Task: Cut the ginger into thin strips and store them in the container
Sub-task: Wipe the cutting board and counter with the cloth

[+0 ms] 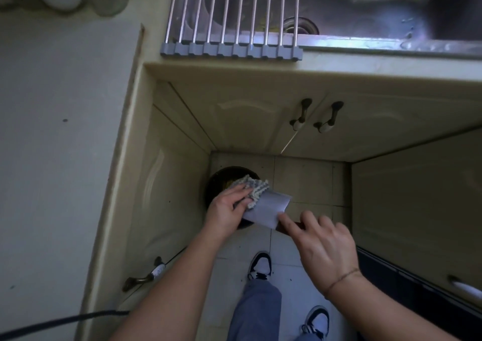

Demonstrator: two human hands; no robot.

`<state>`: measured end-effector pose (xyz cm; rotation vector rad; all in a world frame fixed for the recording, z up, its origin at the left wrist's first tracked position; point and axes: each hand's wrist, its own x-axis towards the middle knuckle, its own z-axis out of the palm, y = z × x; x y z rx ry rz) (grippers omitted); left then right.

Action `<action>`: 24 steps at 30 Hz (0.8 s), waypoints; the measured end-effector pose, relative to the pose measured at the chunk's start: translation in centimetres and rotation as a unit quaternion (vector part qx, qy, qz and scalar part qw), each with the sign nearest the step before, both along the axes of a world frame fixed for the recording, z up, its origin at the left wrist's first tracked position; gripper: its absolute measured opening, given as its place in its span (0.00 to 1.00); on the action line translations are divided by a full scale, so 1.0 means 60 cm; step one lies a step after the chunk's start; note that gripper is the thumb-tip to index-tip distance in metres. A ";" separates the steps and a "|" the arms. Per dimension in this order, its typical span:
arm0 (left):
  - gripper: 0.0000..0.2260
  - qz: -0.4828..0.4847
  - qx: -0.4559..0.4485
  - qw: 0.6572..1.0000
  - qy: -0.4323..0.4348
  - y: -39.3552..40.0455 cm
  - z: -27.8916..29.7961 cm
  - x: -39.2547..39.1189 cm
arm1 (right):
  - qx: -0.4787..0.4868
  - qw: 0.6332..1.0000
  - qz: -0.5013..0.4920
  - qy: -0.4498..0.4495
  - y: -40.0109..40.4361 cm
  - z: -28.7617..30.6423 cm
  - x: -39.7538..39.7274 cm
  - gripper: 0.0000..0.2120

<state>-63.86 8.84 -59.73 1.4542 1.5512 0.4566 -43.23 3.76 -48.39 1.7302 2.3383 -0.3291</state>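
A cleaver with a broad grey blade (pixel 268 209) is held out over the floor in front of the cabinets. My right hand (pixel 323 246) grips its dark handle, the index finger stretched toward the blade. My left hand (pixel 227 207) holds a grey and white cloth (pixel 254 188) pressed against the blade's upper face. Directly below them on the floor stands a dark round bin (pixel 221 181) with yellowish scraps inside. No ginger and no container are in view.
The steel sink (pixel 365 14) lies at the top with a roll-up drying rack (pixel 232 27) over its left part. Cream cabinet doors with handles (pixel 302 113) face me. The white counter (pixel 52 132) runs along the left. My shoes stand on the tiled floor (pixel 307 179).
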 end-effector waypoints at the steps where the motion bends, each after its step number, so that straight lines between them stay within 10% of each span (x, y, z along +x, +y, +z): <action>1: 0.15 -0.002 -0.001 1.000 0.012 0.008 -0.004 -0.007 | 0.006 1.000 -0.003 0.008 -0.004 0.005 0.008 0.31; 8: 0.12 0.083 -0.162 0.981 0.063 0.025 -0.044 -0.051 | 0.010 0.994 -0.092 0.057 -0.068 0.025 0.077 0.35; 11: 0.12 0.298 -0.302 0.899 -0.110 -0.007 -0.051 -0.060 | -0.069 0.964 -0.216 0.136 -0.069 0.039 0.081 0.25; 16: 0.15 0.373 -0.404 0.769 -0.326 -0.063 0.047 0.017 | -0.311 0.583 -0.552 0.508 -0.073 0.066 0.068 0.11; 18: 0.16 0.360 -0.420 0.750 -0.362 -0.081 0.088 0.063 | -0.325 0.491 -0.581 0.562 -0.091 0.094 0.073 0.13; 24: 0.19 0.248 -0.451 0.744 -0.427 -0.133 0.204 0.175 | -0.293 0.538 -0.552 0.566 -0.197 0.183 0.122 0.17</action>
